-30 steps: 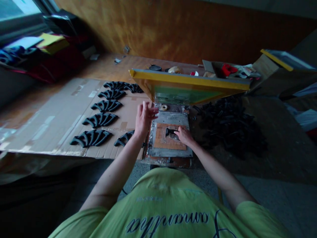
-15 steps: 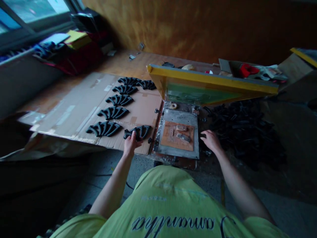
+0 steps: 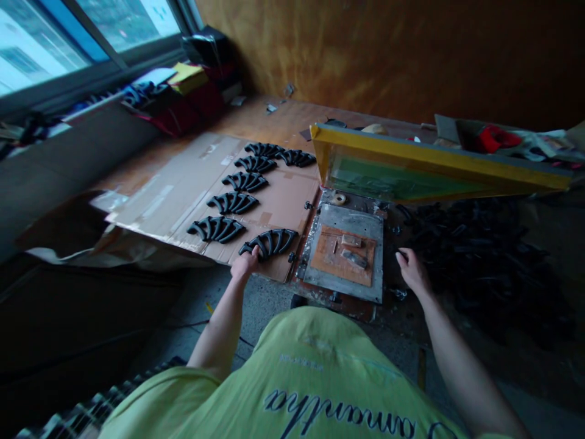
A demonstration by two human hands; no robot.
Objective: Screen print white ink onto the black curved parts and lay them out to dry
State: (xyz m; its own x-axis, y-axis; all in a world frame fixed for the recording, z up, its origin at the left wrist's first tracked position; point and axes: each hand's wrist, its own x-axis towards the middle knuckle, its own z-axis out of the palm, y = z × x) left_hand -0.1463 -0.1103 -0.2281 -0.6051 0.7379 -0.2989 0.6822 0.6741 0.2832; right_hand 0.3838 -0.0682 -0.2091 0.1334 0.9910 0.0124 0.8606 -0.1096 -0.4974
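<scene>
My left hand (image 3: 245, 263) is at the left end of a near row of black curved handle-like parts (image 3: 273, 242), its fingers closed on the end part. That row lies on a cardboard sheet (image 3: 183, 183), with the parts nested side by side. Further rows of the same parts (image 3: 217, 228) lie behind and to the left. My right hand (image 3: 415, 271) hovers to the right of a grey metal plate (image 3: 315, 275), fingers loosely bent and apart, with nothing visible in it. On the plate, a brown board (image 3: 326, 259) carries two small blocks (image 3: 354, 259).
A yellow-edged screen frame (image 3: 439, 152) stands tilted up behind the plate. To the right lies a dark heap of black parts (image 3: 498, 262). A tape roll (image 3: 339, 199) sits behind the plate. Boxes (image 3: 192, 110) stand by the window; an open carton (image 3: 450, 131) is at the back.
The view has turned left, so the bench appears further right. My left hand has shifted to the left end of the near row, uncovering more parts. My right hand stays beside the plate.
</scene>
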